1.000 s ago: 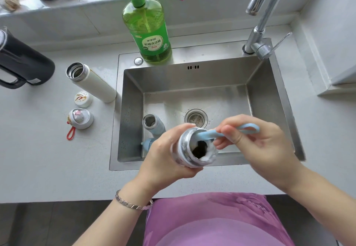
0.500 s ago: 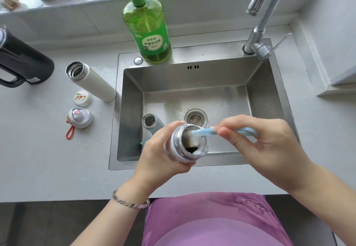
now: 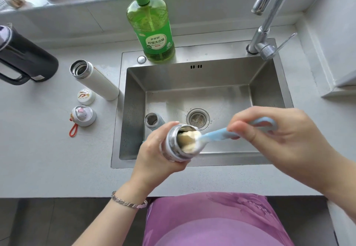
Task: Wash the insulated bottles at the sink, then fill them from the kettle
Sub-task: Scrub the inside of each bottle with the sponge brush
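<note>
Across the middle of the frame, a steel sink point(image 3: 269, 84) is holding one open bottle point(image 3: 153, 121) by the drain. Upper centre, a green dish-soap bottle point(image 3: 153, 28) is showing Chinese print too small to read surely. Lower centre, the left hand point(image 3: 154, 155) is wrapping its fingers around the insulated bottle point(image 3: 174, 145): rigid steel, probably wet and slippery, best gripped mid-body. The right hand point(image 3: 279, 140) is pinching a blue sponge brush point(image 3: 215, 137), its soft head at the mouth.
</note>
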A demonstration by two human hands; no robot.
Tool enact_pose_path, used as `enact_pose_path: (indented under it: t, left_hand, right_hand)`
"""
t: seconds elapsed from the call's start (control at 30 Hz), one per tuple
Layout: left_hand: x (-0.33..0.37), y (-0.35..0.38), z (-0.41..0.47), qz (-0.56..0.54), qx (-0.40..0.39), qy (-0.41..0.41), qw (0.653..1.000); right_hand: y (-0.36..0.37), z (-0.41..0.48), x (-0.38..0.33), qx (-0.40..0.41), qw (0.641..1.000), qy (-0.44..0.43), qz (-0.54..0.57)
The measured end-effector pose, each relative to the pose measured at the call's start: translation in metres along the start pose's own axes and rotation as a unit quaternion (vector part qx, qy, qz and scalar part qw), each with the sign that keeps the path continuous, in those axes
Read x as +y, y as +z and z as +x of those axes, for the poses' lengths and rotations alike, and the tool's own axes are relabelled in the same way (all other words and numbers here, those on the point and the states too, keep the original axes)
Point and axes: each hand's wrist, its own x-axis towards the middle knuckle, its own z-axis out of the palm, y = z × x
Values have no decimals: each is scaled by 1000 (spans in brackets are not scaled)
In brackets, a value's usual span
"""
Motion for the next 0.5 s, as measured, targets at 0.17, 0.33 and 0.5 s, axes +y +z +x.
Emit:
enact_pose_path:
  t: [0.17, 0.33, 0.5]
  left_hand:
    - [14, 13, 5, 10, 0, 23, 1000]
    - [9, 12, 6, 3, 19, 16, 1000]
    - [6, 14, 4, 10, 21, 26, 999]
  right_hand:
    - [23, 6, 7, 14, 981, 118, 152]
    - [19, 11, -1, 87, 962, 121, 229]
    - [25, 5, -5, 95, 965, 113, 216]
